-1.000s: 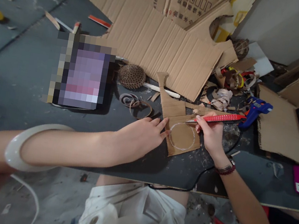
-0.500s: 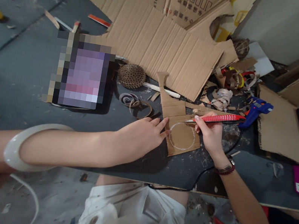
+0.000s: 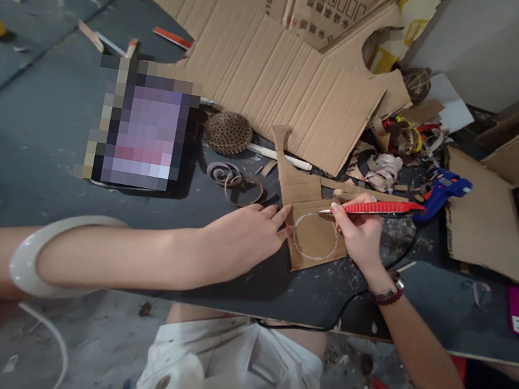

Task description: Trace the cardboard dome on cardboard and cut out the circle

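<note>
Your left hand lies open, fingers spread, its fingertips on the edge of a cardboard piece on the black table — a white circle is drawn there. Your right hand grips a red craft knife — its tip at the circle — near a blue glue gun.
</note>
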The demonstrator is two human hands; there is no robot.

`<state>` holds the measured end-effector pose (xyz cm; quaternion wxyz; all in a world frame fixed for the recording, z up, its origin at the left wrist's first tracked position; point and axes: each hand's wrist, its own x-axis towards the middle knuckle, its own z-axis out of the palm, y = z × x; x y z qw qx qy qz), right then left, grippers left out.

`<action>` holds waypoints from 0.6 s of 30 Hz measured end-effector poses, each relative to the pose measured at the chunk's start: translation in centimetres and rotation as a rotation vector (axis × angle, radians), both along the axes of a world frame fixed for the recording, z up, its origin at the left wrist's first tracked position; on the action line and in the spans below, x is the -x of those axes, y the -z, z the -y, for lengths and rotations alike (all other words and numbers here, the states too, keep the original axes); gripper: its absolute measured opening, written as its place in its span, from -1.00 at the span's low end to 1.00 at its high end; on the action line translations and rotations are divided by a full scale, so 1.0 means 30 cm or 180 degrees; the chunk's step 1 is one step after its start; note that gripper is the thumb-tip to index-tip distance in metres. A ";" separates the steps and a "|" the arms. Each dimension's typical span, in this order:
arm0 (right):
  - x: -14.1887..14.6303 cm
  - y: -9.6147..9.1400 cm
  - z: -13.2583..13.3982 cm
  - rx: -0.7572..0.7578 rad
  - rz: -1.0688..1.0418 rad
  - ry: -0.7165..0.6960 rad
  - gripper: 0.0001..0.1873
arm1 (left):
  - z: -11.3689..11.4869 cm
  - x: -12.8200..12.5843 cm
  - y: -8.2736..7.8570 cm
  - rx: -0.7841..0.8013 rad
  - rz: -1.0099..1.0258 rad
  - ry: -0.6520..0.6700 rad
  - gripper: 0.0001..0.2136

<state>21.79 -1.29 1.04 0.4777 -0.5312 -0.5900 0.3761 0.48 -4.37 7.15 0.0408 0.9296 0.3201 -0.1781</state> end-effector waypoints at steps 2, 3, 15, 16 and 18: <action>-0.009 0.006 -0.005 0.0150 -0.0207 -0.0027 -0.70 | 0.001 0.001 0.003 -0.0010 0.0008 -0.0002 -0.45; -0.013 0.009 -0.008 0.0257 -0.0354 -0.0050 -0.70 | 0.001 0.002 0.004 -0.0006 0.0014 -0.0002 -0.43; -0.009 -0.003 -0.012 0.0384 -0.0377 -0.0092 -0.67 | 0.000 -0.001 -0.002 0.0048 0.0006 -0.0016 -0.46; -0.009 -0.002 -0.012 0.0385 -0.0385 -0.0092 -0.67 | 0.000 -0.001 -0.003 0.0045 -0.0014 -0.0019 -0.46; -0.008 0.000 -0.010 0.0365 -0.0395 -0.0092 -0.68 | 0.000 -0.001 -0.004 0.0044 -0.0039 -0.0012 -0.47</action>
